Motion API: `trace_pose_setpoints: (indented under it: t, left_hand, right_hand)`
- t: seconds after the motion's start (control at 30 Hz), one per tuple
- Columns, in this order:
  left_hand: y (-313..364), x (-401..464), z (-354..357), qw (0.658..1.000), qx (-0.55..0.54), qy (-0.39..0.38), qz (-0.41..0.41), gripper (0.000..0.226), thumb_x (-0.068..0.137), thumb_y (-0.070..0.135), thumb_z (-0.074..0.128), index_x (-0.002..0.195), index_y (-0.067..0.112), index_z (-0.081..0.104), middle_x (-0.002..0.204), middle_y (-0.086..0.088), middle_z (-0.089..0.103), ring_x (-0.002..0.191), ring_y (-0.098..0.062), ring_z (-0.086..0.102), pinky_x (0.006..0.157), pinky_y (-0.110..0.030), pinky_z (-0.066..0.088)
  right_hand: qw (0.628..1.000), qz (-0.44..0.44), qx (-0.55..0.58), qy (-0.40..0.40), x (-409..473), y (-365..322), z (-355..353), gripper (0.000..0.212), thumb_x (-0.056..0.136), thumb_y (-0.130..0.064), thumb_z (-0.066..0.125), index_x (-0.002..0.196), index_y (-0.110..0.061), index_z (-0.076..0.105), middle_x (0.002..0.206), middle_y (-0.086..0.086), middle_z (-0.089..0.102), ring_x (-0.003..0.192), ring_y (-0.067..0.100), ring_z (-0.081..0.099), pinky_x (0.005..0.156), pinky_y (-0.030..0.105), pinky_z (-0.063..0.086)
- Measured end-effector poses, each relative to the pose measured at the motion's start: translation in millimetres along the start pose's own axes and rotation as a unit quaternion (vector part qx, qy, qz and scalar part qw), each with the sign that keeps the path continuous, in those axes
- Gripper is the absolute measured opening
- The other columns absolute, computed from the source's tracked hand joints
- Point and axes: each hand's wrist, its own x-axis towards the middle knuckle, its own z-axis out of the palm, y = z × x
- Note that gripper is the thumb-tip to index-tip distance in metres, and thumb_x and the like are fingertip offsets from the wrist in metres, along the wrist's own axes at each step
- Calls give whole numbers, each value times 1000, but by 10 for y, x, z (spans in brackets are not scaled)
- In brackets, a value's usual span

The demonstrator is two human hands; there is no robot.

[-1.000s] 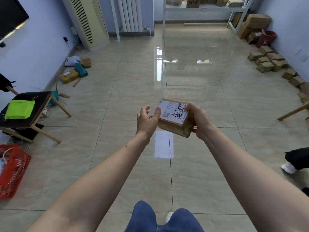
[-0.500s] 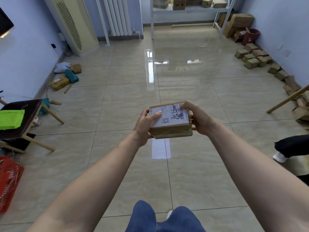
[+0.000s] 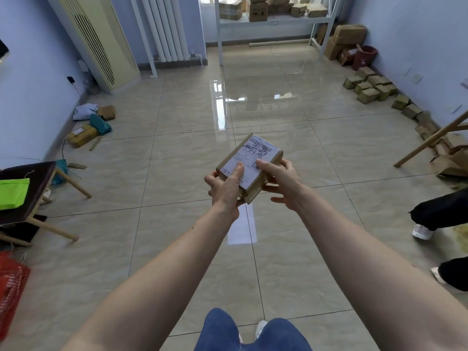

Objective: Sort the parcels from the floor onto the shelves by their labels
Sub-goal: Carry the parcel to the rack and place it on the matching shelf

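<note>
Out over the tiled floor (image 3: pixel 177 158) both hands hold a small cardboard parcel (image 3: pixel 249 171) label-up, plainly to read it; left hand (image 3: pixel 224 186) grips its near corner, thumb on the label (image 3: pixel 253 158); right hand (image 3: pixel 281 177) pinches the opposite edge; shelves (image 3: pixel 273 21) stand well apart, ahead.

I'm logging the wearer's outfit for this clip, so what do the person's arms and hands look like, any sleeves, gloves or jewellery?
Both forearms are bare, with no sleeves in view. The left hand and right hand wear no gloves, and no rings or watch show. Blue jeans cover the legs below.
</note>
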Motion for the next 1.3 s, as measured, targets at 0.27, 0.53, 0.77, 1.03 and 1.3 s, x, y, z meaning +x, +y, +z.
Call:
trace_pose_setpoints:
  t: [0.27,0.53,0.77,1.03,1.3]
  left_hand:
    - [-5,19,-86,997,74,1,8,68,73,52,75,118,20,37,121,-5,60,112,-22,58,85,-46,38]
    - [151,100,-223,990,103,-96,23,38,79,43,71,111,23,67,91,0,75,86,-21,73,64,-36,61]
    - [263,178,-211,988,108,-111,27,40,81,35,71,120,27,65,93,3,76,84,-17,72,64,-35,61]
    - [349,298,-134,993,70,-78,60,37,88,32,66,124,24,59,111,-7,72,90,-22,70,66,-34,59]
    - [501,536,103,986,98,-107,81,42,91,35,65,131,28,52,105,2,72,81,-10,70,58,-26,52]
  right_hand:
    - [999,-11,5,33,-3,-47,-61,80,68,-49,79,131,-10,48,114,7,69,92,23,71,92,49,49]
    - [1000,-3,-12,-5,59,-82,-49,69,71,-48,70,126,-9,56,111,12,72,96,28,69,95,51,51]
    - [1000,-14,20,10,192,-86,72,57,82,-46,68,124,-9,56,106,8,72,94,25,69,80,43,57]
    - [997,-62,-34,23,298,-129,223,51,88,-45,66,124,-10,55,99,-3,67,80,6,64,47,15,47]
    - [996,-78,-39,37,551,-330,140,40,94,-35,62,123,-8,53,102,2,68,77,6,65,44,13,46]
